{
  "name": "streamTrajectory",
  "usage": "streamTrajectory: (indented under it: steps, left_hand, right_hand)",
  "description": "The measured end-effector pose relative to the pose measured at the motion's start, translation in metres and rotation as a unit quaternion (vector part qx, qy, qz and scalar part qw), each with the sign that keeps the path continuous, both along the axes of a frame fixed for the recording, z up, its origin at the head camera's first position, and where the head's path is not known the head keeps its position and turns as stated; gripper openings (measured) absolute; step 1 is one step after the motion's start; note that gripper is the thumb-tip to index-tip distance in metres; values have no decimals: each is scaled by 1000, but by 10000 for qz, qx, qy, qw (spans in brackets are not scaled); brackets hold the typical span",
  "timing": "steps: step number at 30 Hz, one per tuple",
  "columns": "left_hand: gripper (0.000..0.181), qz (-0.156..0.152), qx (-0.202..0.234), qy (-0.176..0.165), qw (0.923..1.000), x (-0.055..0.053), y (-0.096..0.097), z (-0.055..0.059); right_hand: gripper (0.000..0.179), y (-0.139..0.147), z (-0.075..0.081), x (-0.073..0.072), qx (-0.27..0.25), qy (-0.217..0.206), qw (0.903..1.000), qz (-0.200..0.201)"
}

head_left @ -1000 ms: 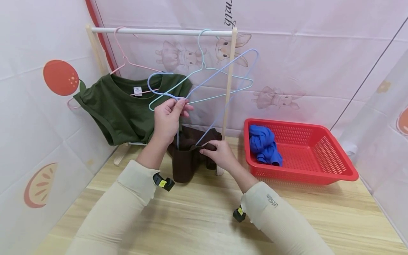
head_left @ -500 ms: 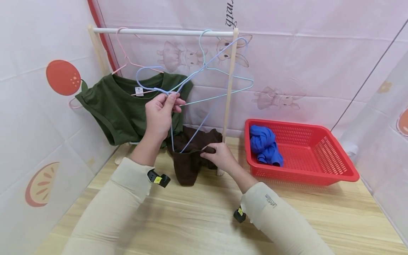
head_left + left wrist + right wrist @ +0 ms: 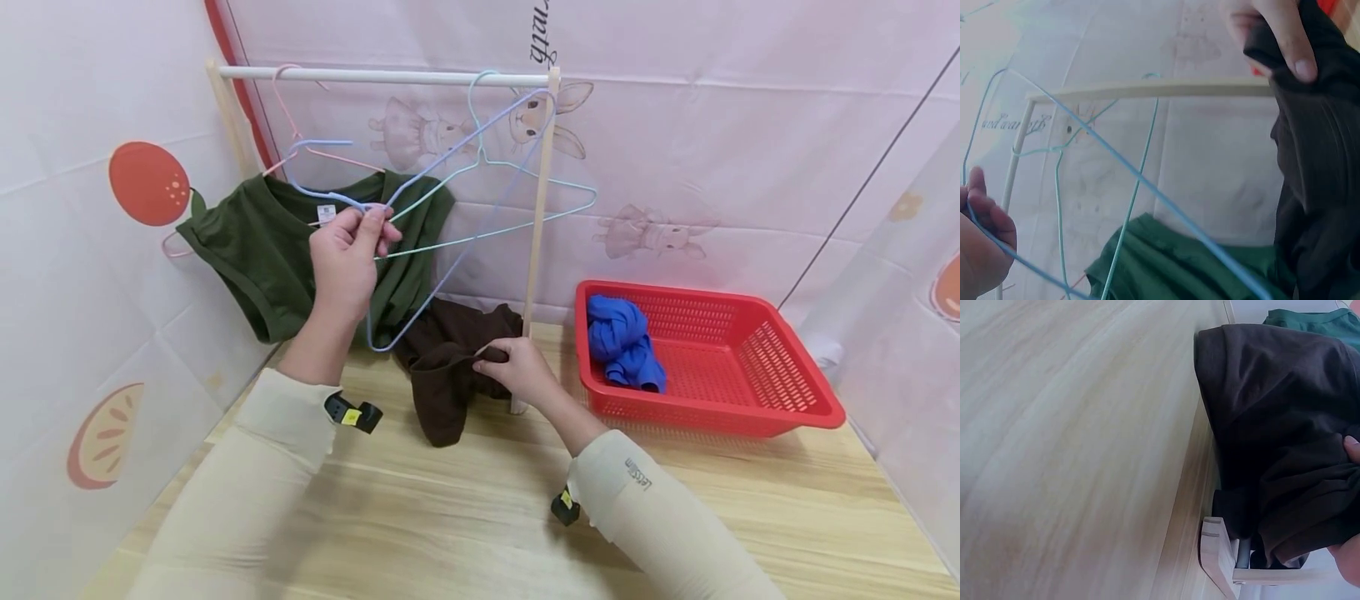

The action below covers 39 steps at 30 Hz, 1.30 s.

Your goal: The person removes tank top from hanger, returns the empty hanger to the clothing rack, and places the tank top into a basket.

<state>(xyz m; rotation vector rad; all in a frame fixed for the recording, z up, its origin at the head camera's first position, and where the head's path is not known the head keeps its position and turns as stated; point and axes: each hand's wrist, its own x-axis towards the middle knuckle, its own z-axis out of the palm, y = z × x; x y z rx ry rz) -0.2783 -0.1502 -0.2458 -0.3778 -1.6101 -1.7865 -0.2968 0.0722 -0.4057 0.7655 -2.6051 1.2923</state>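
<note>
My left hand [image 3: 345,258] pinches a light blue clothes hanger [image 3: 381,348] near the base of its hook. The hanger is tilted, with one corner pointing down to the left of a dark brown garment [image 3: 442,400] and apart from it. My right hand [image 3: 517,371] pinches the edge of this garment, whose front part droops over the tabletop. Its exact kind cannot be told. In the left wrist view the fingers of the right hand [image 3: 1288,37] lie over the brown cloth [image 3: 1329,144]. The right wrist view shows the brown cloth [image 3: 1285,394] beside the rack's foot [image 3: 1215,540].
A rack with a white bar [image 3: 390,77] stands at the back. On it hang a dark green top [image 3: 292,267] on a pink hanger [image 3: 283,108] and a bare mint hanger [image 3: 474,108]. A red basket [image 3: 705,421] at right holds a crumpled blue cloth [image 3: 622,342].
My left hand has moved left and a little up with the blue hanger. The hanger's lower corner has come out of the brown garment's opening. My right hand has stayed almost still.
</note>
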Motion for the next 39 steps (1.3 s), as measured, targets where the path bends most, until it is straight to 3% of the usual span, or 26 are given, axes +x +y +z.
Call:
streamTrajectory:
  steps: [4,8,14,21,26,31,35,39]
  left_hand:
    - [22,369,-158,101,9991,1,-12,2]
    - [24,1102,-537,120,9924,1,-27,5]
    - [26,2187,-1051,89,9701,6,-51,13]
    - [36,3058,-1611,95,9383,15,-68,25]
    - [44,3394,-2033,-257,9180,17,-75,32]
    - [49,3600,-2596,-417,8951,12,-83,40]
    - [50,3596,-3124,-635,8770,3,-88,46]
    - [51,3442,-3559,-799,8652,-7,-90,50]
  right_hand:
    - [12,1,0,0,-8,-85,10000,-12]
    - [12,1,0,0,-5,-94,10000,-3]
    - [12,1,-2,0,41,-149,9999,-47]
    - [13,2,-2,0,95,-211,9997,-103]
    - [13,2,-2,0,95,-218,9997,-99]
    - [12,2,-4,-1,88,-263,9996,-99]
    - [12,3,-5,-1,122,-274,9994,-143]
    - [11,3,-6,-1,119,-255,9994,-191]
